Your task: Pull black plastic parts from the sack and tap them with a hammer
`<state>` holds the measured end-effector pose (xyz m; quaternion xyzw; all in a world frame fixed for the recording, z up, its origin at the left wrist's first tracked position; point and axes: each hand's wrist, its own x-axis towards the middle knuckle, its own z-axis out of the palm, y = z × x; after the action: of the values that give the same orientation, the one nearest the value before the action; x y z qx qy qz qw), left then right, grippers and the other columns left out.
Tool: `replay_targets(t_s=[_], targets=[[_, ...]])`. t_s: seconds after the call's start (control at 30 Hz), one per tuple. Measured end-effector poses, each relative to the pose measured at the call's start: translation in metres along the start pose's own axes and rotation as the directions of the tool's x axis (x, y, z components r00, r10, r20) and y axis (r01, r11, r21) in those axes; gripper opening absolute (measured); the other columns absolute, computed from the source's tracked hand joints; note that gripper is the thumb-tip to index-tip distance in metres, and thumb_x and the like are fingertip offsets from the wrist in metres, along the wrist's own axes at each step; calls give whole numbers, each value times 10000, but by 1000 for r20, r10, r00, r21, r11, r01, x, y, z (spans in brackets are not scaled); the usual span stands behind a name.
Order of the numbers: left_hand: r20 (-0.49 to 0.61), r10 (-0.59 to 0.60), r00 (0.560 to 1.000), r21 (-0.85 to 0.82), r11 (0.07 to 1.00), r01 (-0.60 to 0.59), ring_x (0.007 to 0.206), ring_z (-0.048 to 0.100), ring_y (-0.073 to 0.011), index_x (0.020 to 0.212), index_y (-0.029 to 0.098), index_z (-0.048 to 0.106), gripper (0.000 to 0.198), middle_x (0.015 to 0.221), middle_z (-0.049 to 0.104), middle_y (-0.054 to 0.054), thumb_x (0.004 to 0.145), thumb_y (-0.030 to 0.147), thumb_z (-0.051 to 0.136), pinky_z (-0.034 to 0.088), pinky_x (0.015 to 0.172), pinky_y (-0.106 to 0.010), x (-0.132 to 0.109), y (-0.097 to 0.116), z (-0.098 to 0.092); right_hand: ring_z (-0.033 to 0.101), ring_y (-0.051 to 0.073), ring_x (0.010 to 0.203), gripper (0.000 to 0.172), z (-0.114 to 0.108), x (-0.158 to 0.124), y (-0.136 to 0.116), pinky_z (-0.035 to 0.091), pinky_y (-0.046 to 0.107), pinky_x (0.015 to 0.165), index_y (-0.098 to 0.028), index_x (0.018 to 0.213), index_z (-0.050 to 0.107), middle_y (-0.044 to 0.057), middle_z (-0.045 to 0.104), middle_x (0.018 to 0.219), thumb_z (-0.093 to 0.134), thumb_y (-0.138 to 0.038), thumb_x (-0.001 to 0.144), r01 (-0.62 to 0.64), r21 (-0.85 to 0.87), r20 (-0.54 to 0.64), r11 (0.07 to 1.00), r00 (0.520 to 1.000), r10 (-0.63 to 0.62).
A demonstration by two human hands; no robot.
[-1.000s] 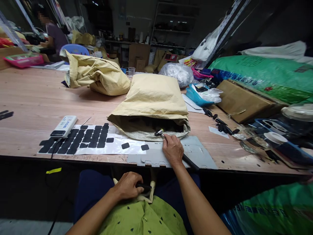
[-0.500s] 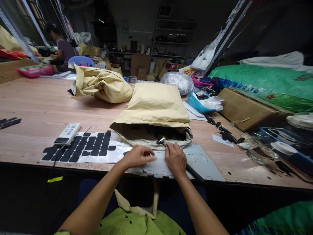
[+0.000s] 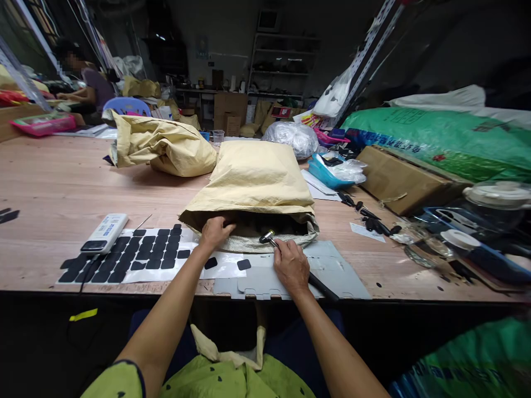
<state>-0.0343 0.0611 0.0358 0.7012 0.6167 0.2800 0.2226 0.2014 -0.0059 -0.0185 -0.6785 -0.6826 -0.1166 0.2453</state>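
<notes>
My left hand (image 3: 214, 232) is at the left side of the open mouth of a pale yellow bag (image 3: 265, 171), its fingers curled and partly hidden in the dark opening. What they hold, if anything, I cannot make out. In front of the bag my right hand (image 3: 292, 266) is closed round a small hammer (image 3: 326, 287). The hammer's metal head, with a yellowish face and a dark one, rests near the bag's lower lip, and its black handle points down to the right. Beneath that hand lies a grey board (image 3: 342, 276). Black rounded stickers (image 3: 153, 251) cover a white sheet to the left.
A white device (image 3: 105, 232) with a cable lies on the sticker sheet. Another yellow bag (image 3: 166, 146) stands behind it. Rightward are black-handled pieces (image 3: 369, 215), a cardboard box (image 3: 410, 177), clear containers and a green sack (image 3: 415, 130). A person (image 3: 93, 91) sits far left.
My left hand has moved forward and left, from above the grey board to the bag's mouth. My right hand keeps its hold on the hammer. The camera view has shifted slightly.
</notes>
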Motion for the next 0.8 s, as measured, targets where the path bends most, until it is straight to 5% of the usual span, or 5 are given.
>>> replay_targets(t_s=[0.13, 0.27, 0.53, 0.8], targets=[[89, 229, 969, -36, 973, -227, 852, 592, -190, 935, 191, 718, 152, 890, 682, -39, 859, 314, 668, 456, 754, -293, -39, 3, 16, 478, 188, 817, 270, -1, 0, 0, 318, 300, 702, -225, 1122, 684, 52, 610, 911, 509, -224, 915, -2, -1, 15, 1000, 1000, 2], [83, 245, 966, 51, 967, -250, 883, 555, -202, 960, 194, 718, 161, 913, 647, -44, 833, 292, 705, 434, 812, -325, -60, 1, 33, 484, 190, 833, 277, -1, -1, -1, 327, 304, 717, -218, 1133, 685, 55, 618, 925, 511, -211, 917, -5, 11, 11, 1000, 1000, 5], [139, 222, 965, 80, 969, -235, 908, 556, -204, 991, 231, 735, 218, 935, 638, -26, 817, 362, 727, 409, 850, -343, -54, 2, 36, 511, 191, 853, 282, -1, 2, 4, 382, 304, 748, -216, 1114, 702, 60, 627, 912, 511, -200, 907, -28, 116, 37, 993, 999, 23], [121, 194, 974, -9, 981, -194, 878, 566, -186, 991, 253, 754, 207, 898, 664, -6, 796, 322, 738, 416, 817, -308, -54, 1, 34, 636, 196, 992, 343, -24, -23, -27, 502, 331, 883, -212, 1208, 669, 79, 691, 1065, 459, -270, 944, -54, 539, -41, 841, 995, 90]])
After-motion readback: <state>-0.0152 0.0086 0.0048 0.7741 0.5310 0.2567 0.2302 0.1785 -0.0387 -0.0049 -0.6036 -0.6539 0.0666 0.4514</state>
